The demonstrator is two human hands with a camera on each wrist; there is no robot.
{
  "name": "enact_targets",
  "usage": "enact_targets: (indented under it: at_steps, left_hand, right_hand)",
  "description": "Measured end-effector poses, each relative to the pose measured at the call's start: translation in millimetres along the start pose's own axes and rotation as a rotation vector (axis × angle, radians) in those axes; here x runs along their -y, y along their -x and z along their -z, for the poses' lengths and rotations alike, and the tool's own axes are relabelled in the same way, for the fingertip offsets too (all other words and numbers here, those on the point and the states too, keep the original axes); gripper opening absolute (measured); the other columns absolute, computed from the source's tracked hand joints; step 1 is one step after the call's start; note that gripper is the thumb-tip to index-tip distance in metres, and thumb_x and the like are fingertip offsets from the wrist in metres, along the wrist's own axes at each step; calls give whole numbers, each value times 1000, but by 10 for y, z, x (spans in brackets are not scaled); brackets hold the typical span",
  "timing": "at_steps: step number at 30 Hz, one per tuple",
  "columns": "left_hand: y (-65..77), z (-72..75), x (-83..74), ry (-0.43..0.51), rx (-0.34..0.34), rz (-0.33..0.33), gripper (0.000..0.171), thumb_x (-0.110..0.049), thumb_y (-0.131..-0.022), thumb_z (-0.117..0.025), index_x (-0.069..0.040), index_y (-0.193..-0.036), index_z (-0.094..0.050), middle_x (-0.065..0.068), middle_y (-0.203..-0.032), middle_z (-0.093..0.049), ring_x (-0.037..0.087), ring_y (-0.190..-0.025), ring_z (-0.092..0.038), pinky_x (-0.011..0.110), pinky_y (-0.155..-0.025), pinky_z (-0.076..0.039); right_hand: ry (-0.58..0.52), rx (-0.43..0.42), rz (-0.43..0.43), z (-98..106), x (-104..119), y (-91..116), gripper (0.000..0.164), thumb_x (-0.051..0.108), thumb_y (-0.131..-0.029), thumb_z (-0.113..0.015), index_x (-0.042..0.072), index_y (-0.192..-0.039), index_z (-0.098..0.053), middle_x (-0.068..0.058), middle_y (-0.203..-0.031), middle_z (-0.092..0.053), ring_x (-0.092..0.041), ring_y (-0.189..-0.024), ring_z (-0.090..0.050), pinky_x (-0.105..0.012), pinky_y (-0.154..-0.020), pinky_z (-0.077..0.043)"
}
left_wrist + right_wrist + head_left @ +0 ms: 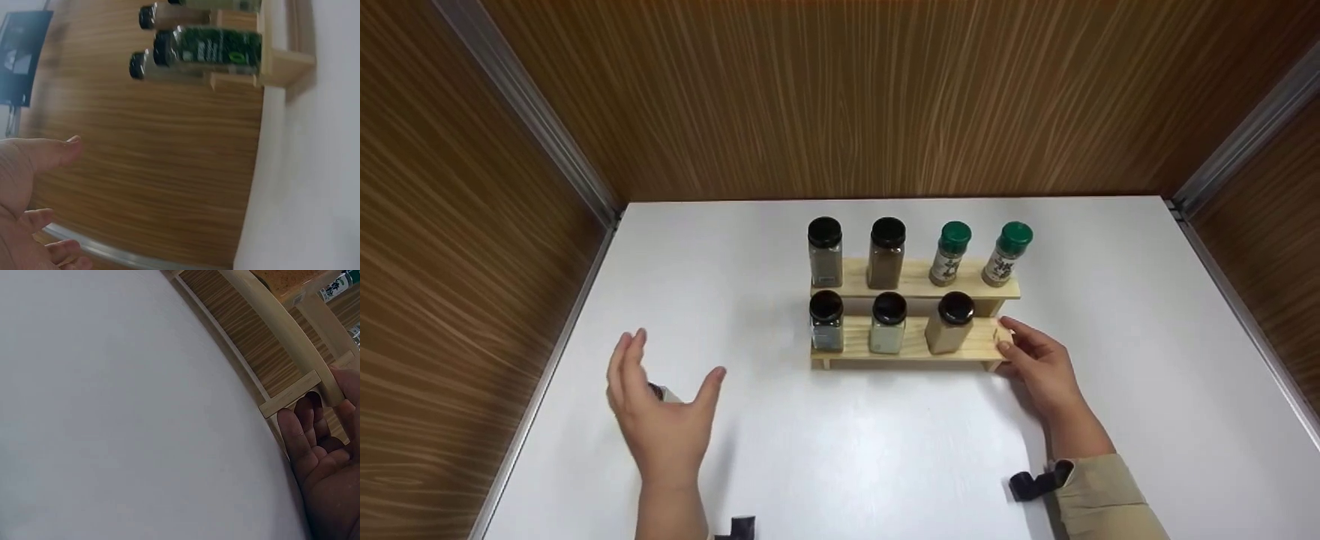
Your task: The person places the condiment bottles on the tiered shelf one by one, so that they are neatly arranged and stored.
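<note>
My right hand (1046, 375) grips the right end of the lower shelf of a two-tier wooden spice rack (916, 339), thumb on top and fingers below in the right wrist view. My left hand (664, 424) hovers over the left of the table, thumb and fingers spread, holding nothing. A dark-capped thing (657, 391), mostly hidden, shows behind that hand. On the lower shelf stand three black-capped jars, the rightmost a brown-filled jar (949, 330). The upper shelf bears two black-capped jars, one a dark brown jar (886, 259), and two green-capped shakers, including the right shaker (1003, 259).
The white table (840, 450) is enclosed by a wood-grain back panel (840, 97) and side panels with metal edge strips. Black pieces show at both wrists, one a black clip (1027, 486) by the right sleeve. A dark screen (22, 56) appears in the left wrist view.
</note>
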State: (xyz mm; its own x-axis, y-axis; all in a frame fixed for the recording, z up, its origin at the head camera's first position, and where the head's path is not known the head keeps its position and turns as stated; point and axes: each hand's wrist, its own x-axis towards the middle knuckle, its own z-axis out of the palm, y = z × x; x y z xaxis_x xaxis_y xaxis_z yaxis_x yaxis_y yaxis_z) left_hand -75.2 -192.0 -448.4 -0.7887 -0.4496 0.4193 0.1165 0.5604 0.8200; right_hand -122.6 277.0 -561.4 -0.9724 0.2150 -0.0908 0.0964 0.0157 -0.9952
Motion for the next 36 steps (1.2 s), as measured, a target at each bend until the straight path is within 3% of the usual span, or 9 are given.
enact_targets:
  at_steps: [6,14,24,36]
  left_hand:
    - [-16,59,261,-5,-40,39,97,-5,-72,-98,-4,-154,-47,14,-160,-42,37,-149,-36,62,-119,-31]
    - [32,17,512,-54,41,145,96,-6,-74,-96,-4,-155,-44,18,-164,-33,45,-152,-28,68,-118,-28]
    - [33,-1,695,-66,100,292,104,-7,-80,-92,-5,-164,-30,22,-170,-20,48,-156,-18,66,-123,-22]
    - [112,-33,773,-63,144,325,117,4,-82,-85,-8,-170,-9,30,-169,-21,52,-155,-20,68,-123,-17]
  right_hand:
    - [20,-1,8,-4,3,-1,52,-3,-102,-67,-9,-151,-51,-3,-107,-64,-11,-88,-69,-26,-71,-61]
    - [-8,3,-2,-19,7,-2,53,-4,-102,-67,-8,-151,-50,-3,-107,-64,-11,-88,-69,-27,-72,-62]
    - [-23,6,-10,-8,4,0,53,-4,-102,-66,-9,-152,-49,-2,-108,-65,-11,-89,-70,-27,-73,-62]
    - [14,4,-17,-4,20,12,54,0,-102,-69,-7,-152,-50,-1,-109,-63,-9,-93,-68,-26,-75,-61]
